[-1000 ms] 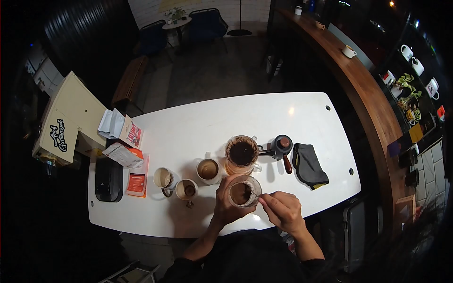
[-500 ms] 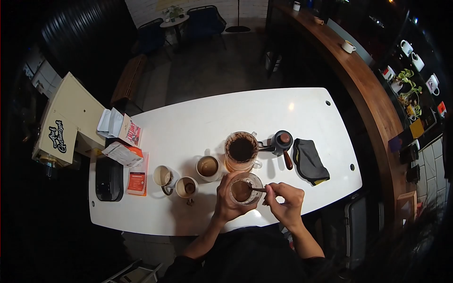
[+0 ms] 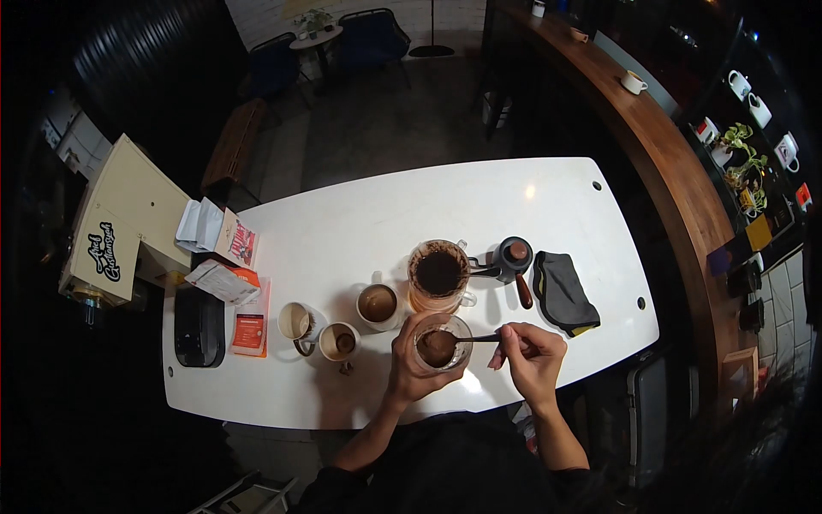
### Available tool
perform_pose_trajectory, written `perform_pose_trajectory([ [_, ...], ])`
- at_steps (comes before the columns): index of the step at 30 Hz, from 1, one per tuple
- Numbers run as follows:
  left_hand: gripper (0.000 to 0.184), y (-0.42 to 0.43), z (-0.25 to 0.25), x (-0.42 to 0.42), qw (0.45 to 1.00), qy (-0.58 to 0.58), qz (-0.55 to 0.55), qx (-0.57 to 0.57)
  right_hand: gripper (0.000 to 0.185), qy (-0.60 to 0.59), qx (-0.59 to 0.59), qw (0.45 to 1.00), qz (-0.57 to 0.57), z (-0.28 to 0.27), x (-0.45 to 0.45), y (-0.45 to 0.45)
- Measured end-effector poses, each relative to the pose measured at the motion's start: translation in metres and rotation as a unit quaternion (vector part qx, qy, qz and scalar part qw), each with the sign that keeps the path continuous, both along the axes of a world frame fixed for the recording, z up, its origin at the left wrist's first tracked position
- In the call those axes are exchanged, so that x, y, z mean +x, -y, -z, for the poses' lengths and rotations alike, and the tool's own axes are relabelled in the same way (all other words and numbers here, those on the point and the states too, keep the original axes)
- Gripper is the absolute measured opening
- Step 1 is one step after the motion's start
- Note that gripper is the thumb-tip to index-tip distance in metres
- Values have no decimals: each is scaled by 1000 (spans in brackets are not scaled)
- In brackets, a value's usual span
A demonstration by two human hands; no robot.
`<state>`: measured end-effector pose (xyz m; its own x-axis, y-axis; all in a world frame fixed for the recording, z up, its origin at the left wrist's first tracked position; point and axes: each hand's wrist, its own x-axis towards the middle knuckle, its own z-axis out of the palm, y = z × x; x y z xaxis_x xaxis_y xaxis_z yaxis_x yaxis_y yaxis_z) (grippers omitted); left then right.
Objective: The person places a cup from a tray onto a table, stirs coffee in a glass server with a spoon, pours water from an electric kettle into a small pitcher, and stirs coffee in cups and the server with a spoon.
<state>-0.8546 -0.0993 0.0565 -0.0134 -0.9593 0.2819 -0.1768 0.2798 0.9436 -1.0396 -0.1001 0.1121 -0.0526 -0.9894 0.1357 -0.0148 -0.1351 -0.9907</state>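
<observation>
My left hand (image 3: 413, 368) is wrapped round a clear glass (image 3: 463, 353) with brown liquid in it, held over the near edge of the white table. In my right hand (image 3: 533, 358) the handle of a spoon (image 3: 481, 338) is pinched between thumb and fingers. Its bowl is inside the glass, at the brown contents. Just beyond the glass stands a coffee dripper (image 3: 438, 272) with dark wet grounds, on a glass server (image 3: 428, 301). To the left are a mug (image 3: 378, 305) with brown liquid and two more used mugs, one white (image 3: 297, 319), one nearer (image 3: 340, 342).
A dark kettle (image 3: 514, 257) with a wooden handle and a folded grey cloth (image 3: 562, 293) lie right of the dripper. On the left stand a cream grinder (image 3: 128, 223), coffee bags (image 3: 218, 231) and a black tray (image 3: 199, 332). A wooden counter (image 3: 659, 141) runs along the right.
My right hand has moved to the right and drawn the spoon partly back, so more of its handle shows. The left hand keeps the glass in nearly the same place.
</observation>
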Motion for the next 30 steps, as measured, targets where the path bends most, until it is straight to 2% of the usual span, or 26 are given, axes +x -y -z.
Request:
perform_pose_trajectory([
  [4, 67, 2, -3, 1, 999, 23, -1, -22, 18, -45, -47, 998, -16, 0, -2, 3],
  [8, 66, 3, -1, 1, 999, 25, 4, -22, 15, -1, -5, 1000, -5, 1, -3, 4],
  [11, 67, 3, -2, 0, 1000, 15, 6, -11, 18, -14, -30, 999, -19, 5, -6, 6],
  [13, 67, 3, -3, 1, 1000, 11, 7, -3, 17, -64, -91, 993, -50, 6, -6, 6],
  [22, 67, 3, -3, 2, 999, 37, 11, -15, 18, -31, -39, 998, -33, 5, 0, 5],
  [30, 68, 4, 0, 1, 999, 22, 20, -12, 17, -34, -49, 997, -42, 5, 4, 3],
])
